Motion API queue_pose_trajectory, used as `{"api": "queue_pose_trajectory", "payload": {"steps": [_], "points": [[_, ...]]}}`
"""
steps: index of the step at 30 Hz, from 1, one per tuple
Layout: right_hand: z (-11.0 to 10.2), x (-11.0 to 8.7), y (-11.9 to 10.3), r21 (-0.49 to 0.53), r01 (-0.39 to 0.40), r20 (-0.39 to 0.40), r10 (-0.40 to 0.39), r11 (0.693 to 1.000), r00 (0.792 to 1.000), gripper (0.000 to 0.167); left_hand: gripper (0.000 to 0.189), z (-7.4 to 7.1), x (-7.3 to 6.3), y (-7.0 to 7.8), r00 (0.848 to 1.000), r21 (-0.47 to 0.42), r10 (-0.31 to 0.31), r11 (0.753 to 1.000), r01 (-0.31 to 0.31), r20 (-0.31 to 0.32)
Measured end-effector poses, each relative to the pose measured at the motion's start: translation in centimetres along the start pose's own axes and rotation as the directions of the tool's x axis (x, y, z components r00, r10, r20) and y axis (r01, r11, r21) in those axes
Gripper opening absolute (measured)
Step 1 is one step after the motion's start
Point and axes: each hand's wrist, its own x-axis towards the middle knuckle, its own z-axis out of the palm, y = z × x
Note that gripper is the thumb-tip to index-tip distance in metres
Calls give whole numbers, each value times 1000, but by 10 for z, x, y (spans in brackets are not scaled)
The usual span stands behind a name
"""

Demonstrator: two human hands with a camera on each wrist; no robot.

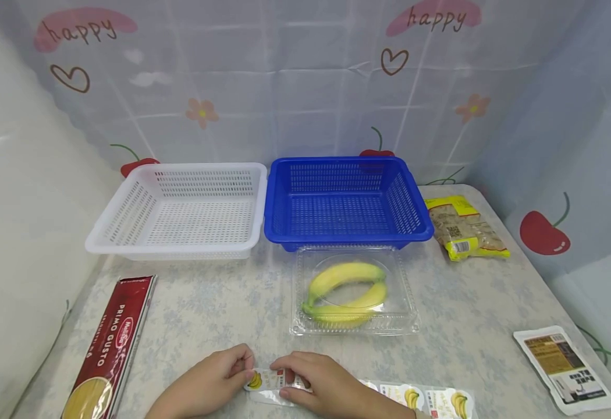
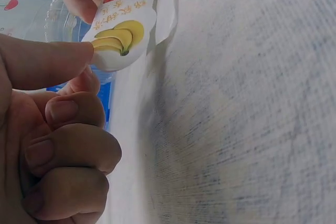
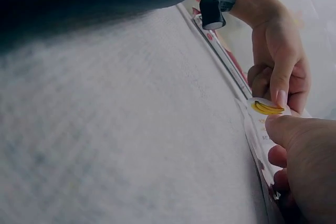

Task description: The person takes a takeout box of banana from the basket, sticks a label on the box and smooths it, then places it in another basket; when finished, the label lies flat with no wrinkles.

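In the head view my left hand (image 1: 206, 381) pinches the rounded end of a white banana sticker (image 1: 266, 379) between thumb and index finger. The left wrist view shows the sticker (image 2: 123, 32) with its banana picture and gold lettering, the other fingers curled below it. My right hand (image 1: 331, 387) grips the sticker's other end; its thumb and fingers cover part of it. A strip of similar stickers (image 1: 410, 396) lies under the right wrist on the table. Just beyond the hands, a clear plastic clamshell box (image 1: 407, 317) holds bananas (image 1: 344, 278) with its lid down.
A white basket (image 1: 180, 249) and a blue basket (image 1: 347, 237) stand side by side at the back. A red spaghetti pack (image 1: 112, 343) lies left. At right are a yellow-and-clear food bag (image 1: 465, 227) and a white vacuum pack (image 1: 564, 366).
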Motion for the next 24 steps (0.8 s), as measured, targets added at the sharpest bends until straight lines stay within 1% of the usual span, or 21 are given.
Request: {"api": "queue_pose_trajectory", "payload": {"steps": [6,9,12,16,20,22,24], "points": [[-1,0,0,2,-1,30,1,1000,1000,34,18,-4,-2,0,1000,-57,19,998,-18,19],[-3,1,0,-22,12,28,-11,1000,1000,35,20,-5,-2,0,999,-112,37,993,-32,40],[-6,1,-1,-63,37,13,-36,997,999,36,21,-7,-1,1,996,-164,62,985,-50,68],[-8,0,-3,-101,87,-18,-90,991,996,40,21,-10,0,4,990,-217,104,973,-81,95],[-11,-1,-5,-107,116,-54,-123,987,991,43,21,-13,2,6,978,-293,156,950,-110,138],[-12,-1,-6,-117,113,-69,-121,987,990,43,22,-14,3,7,970,-338,181,934,-118,161],[-14,-1,-7,-101,92,-77,-100,991,992,42,22,-15,3,8,962,-384,198,916,-115,186]]}}
